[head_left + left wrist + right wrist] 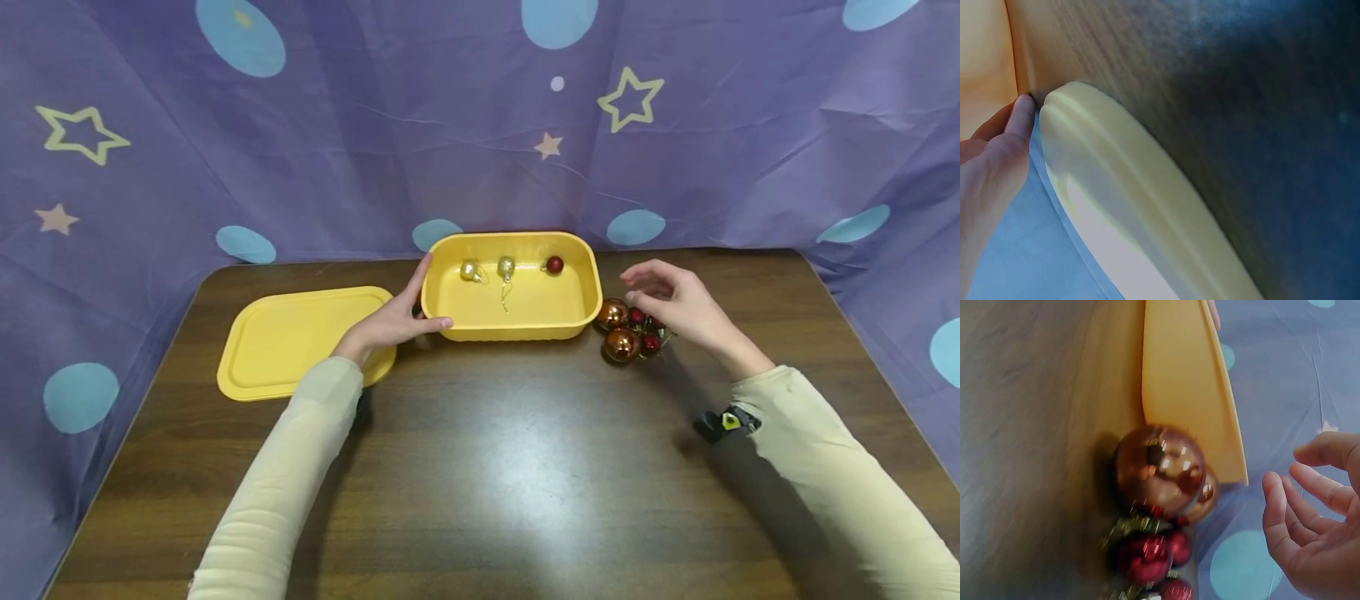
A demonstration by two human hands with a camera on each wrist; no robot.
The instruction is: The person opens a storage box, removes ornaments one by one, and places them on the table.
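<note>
Lid [277, 337], yellow, rounded corners: flat on the wooden table [480, 467], partly under the left forearm. Left hand [392, 322]: thumb along the box's front wall, fingers extended at its left end; contact without a clench. Box [517, 334], yellow, open-topped: upright on the table, right of the lid. Three small baubles lie inside, well apart along the back half: pale gold bauble [468, 270], with cord; glittery gold bauble [506, 267], its cord trailing forward; dark red bauble [554, 264]. Two larger copper baubles [622, 344], shiny: on the table just beside the box's right end. Small red baubles [651, 343], exact count unclear: bunched against the copper pair, gold cords among them. Right hand [681, 307]: above the bunch, fingers loosely bent, thumb and forefinger apart, grasping nothing
</note>
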